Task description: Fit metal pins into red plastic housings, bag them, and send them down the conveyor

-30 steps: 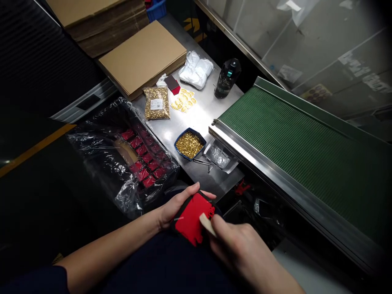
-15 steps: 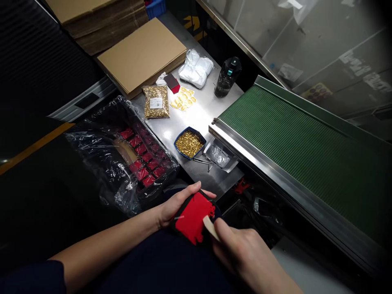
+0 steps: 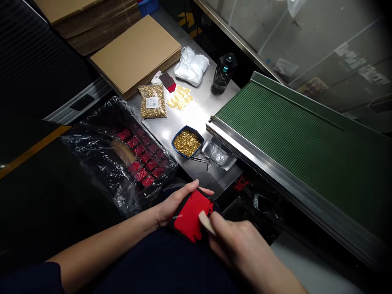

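Note:
My left hand (image 3: pixel 174 202) is wrapped around the edge of a flat red and black piece (image 3: pixel 190 216) with a cut-out, ornamental red border along its right end. Only the thumb and some fingertips of that hand show. In my right hand (image 3: pixel 237 241) is a pale, flat stick-like tool (image 3: pixel 206 222), pinched between thumb and fingers. Its tip lies over the red face near the ornamental edge; whether it touches is hard to tell. Beyond the hands, a dark blue tray (image 3: pixel 174 146) holds small gold flakes (image 3: pixel 188 141), with tweezers (image 3: pixel 200 160) beside it.
A plastic-lined box (image 3: pixel 171 171) of red pieces stands at left. The metal table (image 3: pixel 196 116) bears a bag of gold bits (image 3: pixel 153 102), cardboard sheets (image 3: pixel 137 53), a white plastic bundle (image 3: pixel 191 67) and a dark bottle (image 3: pixel 224 73). A green conveyor belt (image 3: pixel 290 139) runs along the right.
The pale tool and my right hand have shifted slightly left and up over the red face. My left hand keeps its hold. The whole view has moved a little.

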A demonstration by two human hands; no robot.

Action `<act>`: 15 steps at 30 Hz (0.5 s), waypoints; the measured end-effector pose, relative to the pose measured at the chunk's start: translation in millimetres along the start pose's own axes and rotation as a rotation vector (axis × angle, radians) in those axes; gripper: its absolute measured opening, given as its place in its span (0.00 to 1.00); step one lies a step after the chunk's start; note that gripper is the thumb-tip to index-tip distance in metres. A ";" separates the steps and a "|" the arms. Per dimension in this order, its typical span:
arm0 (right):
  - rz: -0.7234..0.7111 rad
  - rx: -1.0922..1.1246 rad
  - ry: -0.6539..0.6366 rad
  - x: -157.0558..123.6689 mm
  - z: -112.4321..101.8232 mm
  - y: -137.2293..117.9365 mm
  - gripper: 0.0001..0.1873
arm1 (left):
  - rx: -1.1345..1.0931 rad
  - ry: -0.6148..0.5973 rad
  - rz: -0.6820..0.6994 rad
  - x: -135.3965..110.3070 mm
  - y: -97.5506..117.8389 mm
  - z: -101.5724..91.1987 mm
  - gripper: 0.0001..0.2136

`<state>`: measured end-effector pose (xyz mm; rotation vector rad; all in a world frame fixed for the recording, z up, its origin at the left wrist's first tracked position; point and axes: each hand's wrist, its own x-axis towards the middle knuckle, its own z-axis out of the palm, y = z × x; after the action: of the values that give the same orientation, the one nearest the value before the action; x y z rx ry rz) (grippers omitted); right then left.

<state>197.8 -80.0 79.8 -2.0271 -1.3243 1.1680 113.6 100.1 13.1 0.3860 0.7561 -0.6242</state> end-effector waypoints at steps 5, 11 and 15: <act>0.026 0.024 0.002 2.5 -6.0 0.1 0.05 | -0.033 0.030 -0.005 -1.4 0.5 1.3 0.30; 0.008 0.005 -0.023 3.6 -5.7 -0.2 0.05 | -0.041 0.038 0.000 -4.6 0.6 2.5 0.30; -0.013 0.021 -0.045 4.1 -2.7 -1.5 0.05 | -0.036 0.029 0.017 -5.0 -0.7 1.0 0.30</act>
<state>200.0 -75.5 80.8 -1.9859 -1.3388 1.2236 110.9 101.0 17.4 0.3681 0.7900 -0.5897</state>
